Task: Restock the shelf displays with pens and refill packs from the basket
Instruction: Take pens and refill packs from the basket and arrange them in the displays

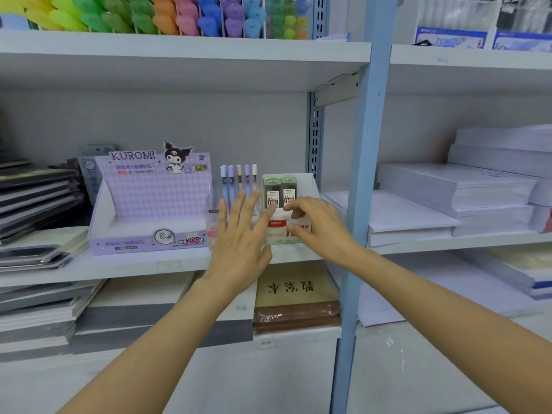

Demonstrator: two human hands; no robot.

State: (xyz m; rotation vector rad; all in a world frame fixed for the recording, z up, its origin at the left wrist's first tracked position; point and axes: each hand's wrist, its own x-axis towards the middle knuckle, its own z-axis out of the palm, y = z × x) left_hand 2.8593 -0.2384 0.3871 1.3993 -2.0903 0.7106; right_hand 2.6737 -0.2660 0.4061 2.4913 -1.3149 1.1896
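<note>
Both arms reach in at the right end of the middle shelf (119, 270), close to its front edge. The left hand (239, 243) is spread wide with straight fingers and holds nothing; it hangs in front of a row of pastel pens (239, 177) standing upright in a clear holder and hides their lower halves. Just beside it, the right hand (319, 228) has its fingers curled against the front of a small white-and-green display box (276, 231). I cannot tell whether it grips the box or only touches it. Two dark refill packs (272, 189) with green tops stand upright in the back of that box, above the knuckles.

A purple Kuromi display carton (149, 204) sits left of the pens along the same front edge. Dark notebooks (35, 198) are stacked at the shelf's left end. Tight against the right corner rises a blue upright post (358, 174), leaving the right hand little room. Beyond it lie stacks of white paper (448, 198). Bright highlighters (149, 16) fill the shelf above, and wrapped brown books (295, 294) lie on the shelf below.
</note>
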